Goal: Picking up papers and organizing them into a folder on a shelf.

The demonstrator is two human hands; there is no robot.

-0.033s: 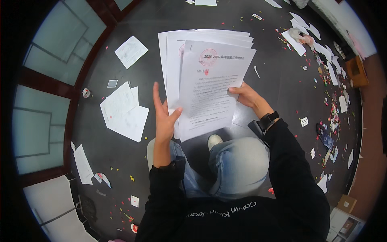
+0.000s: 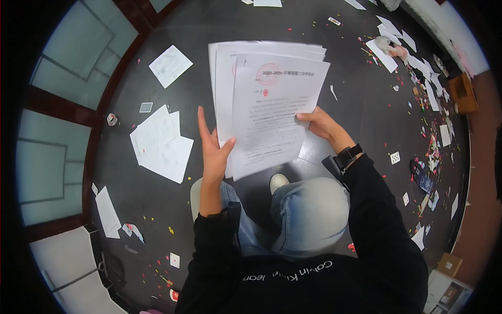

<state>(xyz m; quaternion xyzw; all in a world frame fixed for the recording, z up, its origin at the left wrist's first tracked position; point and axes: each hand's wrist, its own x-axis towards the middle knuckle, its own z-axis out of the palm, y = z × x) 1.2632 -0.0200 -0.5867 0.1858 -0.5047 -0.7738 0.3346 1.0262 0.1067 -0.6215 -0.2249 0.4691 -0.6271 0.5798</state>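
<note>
A loose stack of printed white paper sheets [image 2: 280, 112] is in front of me, its edges fanned unevenly at the top and left. The front sheet bears a round red stamp and a red smudge near its top. My right hand [image 2: 319, 124] grips the right edge, thumb on the front sheet and the other fingers mostly hidden behind. At the lower left edge is my left hand [image 2: 213, 154], its thumb across the front sheet. Its index finger stretches up, apart from the paper, while some other fingers are hidden.
Loose papers [image 2: 162, 141] lie on the dark floor to the left, with another sheet [image 2: 171, 66] farther off. Playing cards [image 2: 395, 157] and colourful scraps [image 2: 433, 152] litter the right side. Framed glass panels [image 2: 52, 157] stand at left. A cardboard box [image 2: 449, 265] is at lower right.
The stack has sunk slightly at its lower edge, and its sheets sit a little closer together. Both hands have hardly moved.
</note>
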